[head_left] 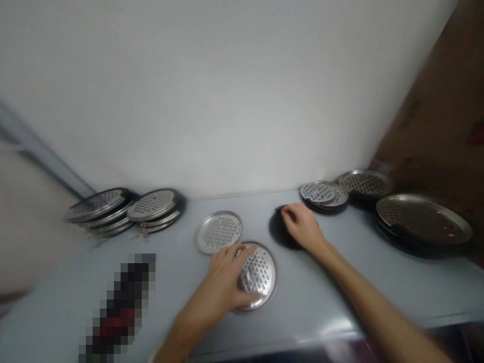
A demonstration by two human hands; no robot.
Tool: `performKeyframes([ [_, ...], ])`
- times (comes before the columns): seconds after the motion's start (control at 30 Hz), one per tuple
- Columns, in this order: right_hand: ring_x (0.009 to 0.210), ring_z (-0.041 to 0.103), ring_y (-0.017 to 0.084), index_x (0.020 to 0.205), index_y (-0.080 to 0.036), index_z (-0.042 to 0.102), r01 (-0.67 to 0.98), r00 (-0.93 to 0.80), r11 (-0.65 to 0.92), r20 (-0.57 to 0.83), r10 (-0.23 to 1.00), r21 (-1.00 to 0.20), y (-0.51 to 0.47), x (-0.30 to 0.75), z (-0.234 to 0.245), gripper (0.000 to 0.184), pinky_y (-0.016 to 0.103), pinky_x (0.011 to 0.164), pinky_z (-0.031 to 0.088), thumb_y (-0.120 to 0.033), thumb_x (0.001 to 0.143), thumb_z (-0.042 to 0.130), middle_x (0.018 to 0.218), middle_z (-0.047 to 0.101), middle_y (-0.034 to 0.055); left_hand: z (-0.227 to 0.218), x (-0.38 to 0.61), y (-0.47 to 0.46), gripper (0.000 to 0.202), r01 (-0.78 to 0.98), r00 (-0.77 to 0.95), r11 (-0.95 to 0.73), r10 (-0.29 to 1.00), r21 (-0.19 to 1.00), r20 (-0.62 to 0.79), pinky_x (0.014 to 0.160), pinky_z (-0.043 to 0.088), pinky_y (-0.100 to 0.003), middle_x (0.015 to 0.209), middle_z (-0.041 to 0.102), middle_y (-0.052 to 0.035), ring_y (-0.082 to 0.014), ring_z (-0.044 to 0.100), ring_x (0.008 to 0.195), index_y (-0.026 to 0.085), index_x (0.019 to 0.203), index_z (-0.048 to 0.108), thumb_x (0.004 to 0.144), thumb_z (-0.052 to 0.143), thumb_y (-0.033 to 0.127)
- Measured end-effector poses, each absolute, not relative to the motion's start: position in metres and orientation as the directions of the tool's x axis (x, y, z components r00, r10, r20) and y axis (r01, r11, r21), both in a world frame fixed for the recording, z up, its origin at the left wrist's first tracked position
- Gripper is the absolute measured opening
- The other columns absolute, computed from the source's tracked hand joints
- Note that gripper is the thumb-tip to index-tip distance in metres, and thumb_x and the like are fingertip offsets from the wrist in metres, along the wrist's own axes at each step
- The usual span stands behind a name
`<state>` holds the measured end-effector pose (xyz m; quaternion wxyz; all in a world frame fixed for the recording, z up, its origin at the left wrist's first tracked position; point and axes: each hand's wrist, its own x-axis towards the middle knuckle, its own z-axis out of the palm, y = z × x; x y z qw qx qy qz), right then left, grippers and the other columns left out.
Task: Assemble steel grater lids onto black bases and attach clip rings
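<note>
A round metal grater [260, 275] lies near the table's front. My left hand [225, 277] spans it, thumb on the near rim and fingers on the far rim. Just behind it rests a second, duller round grater [219, 232], flat on the table. To the right, my right hand [304, 227] pinches the upper edge of a black round disc [282, 232], its thumb and fingertips together. The hand and wrist cover part of this disc, and I cannot tell whether it is lifted off the table.
Two stacks of round graters, a left stack [100, 204] and a nearer stack [153, 205], stand at the left. At the right are a small stack [323, 194], another grater [365, 182] and a larger stack [423, 219]. A pale wall [242, 101] rises behind the grey table [310, 302]. A pixelated patch hides the front left.
</note>
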<state>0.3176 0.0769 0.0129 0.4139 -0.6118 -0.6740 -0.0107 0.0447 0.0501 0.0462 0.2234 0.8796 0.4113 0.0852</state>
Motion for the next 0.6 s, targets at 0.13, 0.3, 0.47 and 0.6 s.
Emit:
performKeyframes([
  [0.13,0.087,0.064,0.025,0.088,-0.022,0.069,0.839,0.088,0.249,0.571,0.816,-0.484,0.077,0.318,0.012,0.017,0.037,0.082,0.048,-0.021,0.093,0.053,0.089,0.073,0.0075,0.048,0.042,0.049,0.097,0.647,0.642,-0.550,0.767,0.528,0.011,0.115,0.033,-0.057,0.144,0.055,-0.0106,-0.0401,0.045,0.136,0.034,0.146,0.051,0.058,0.091,0.034],
  [0.3,0.086,0.064,0.025,0.088,-0.022,0.069,0.842,0.081,0.248,0.566,0.820,-0.480,0.078,0.318,0.012,0.016,0.036,0.081,0.048,-0.021,0.092,0.054,0.089,0.073,0.0077,0.054,0.031,0.056,0.096,0.499,0.573,-0.365,0.819,0.786,0.017,0.117,0.033,-0.052,0.153,0.048,-0.0114,-0.0361,0.045,0.140,0.030,0.151,0.044,0.065,0.085,0.039],
  [0.47,0.088,0.064,0.025,0.088,-0.022,0.069,0.841,0.080,0.250,0.567,0.820,-0.480,0.077,0.318,0.011,0.017,0.036,0.082,0.048,-0.020,0.092,0.053,0.090,0.073,0.0078,0.058,0.016,0.078,0.088,0.337,0.372,-0.141,0.928,0.931,0.006,0.100,0.049,-0.046,0.145,0.058,-0.0165,-0.0361,0.052,0.136,0.024,0.150,0.043,0.073,0.075,0.052],
  [0.6,0.089,0.065,0.025,0.089,-0.021,0.070,0.844,0.074,0.248,0.559,0.826,-0.476,0.078,0.318,0.010,0.017,0.037,0.084,0.048,-0.020,0.093,0.053,0.092,0.074,0.0084,0.061,0.009,0.085,0.091,0.291,0.250,-0.070,0.968,0.954,-0.005,0.095,0.053,-0.043,0.141,0.062,-0.0182,-0.0351,0.059,0.129,0.021,0.148,0.045,0.071,0.076,0.057],
])
